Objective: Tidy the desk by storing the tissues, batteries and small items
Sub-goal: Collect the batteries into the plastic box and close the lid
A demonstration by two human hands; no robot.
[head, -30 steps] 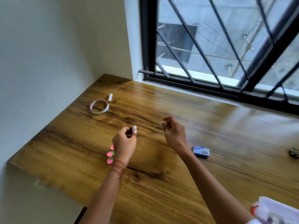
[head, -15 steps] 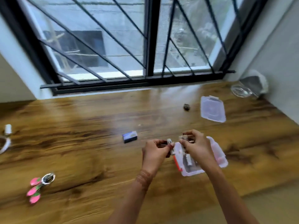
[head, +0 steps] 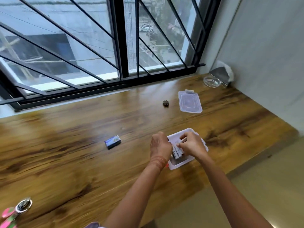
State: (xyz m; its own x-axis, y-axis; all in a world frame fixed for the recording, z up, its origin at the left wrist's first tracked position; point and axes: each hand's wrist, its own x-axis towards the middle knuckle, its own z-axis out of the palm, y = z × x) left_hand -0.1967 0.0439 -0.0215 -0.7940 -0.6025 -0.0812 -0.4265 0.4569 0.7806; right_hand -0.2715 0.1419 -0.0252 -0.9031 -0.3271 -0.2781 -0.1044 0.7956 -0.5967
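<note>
At lower centre of the frame, on the wooden surface (head: 65, 153), the right hand (head: 192, 145) pinches batteries (head: 177, 153) inside a clear container (head: 180, 165); the left hand (head: 160, 145) curls alongside (its grip hidden, cannot tell).

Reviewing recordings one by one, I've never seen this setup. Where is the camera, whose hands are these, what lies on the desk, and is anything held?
No machine here: a person wears one camera on the head, looking down at their own bare hands. The left hand and right hand meet over a clear box on the wooden desk. The right hand pinches batteries in it; the left hand's fingers are hidden. Also on the desk: the box's lid, a small blue packet, a small dark object, a glass dish, a key ring with pink tags.
</note>
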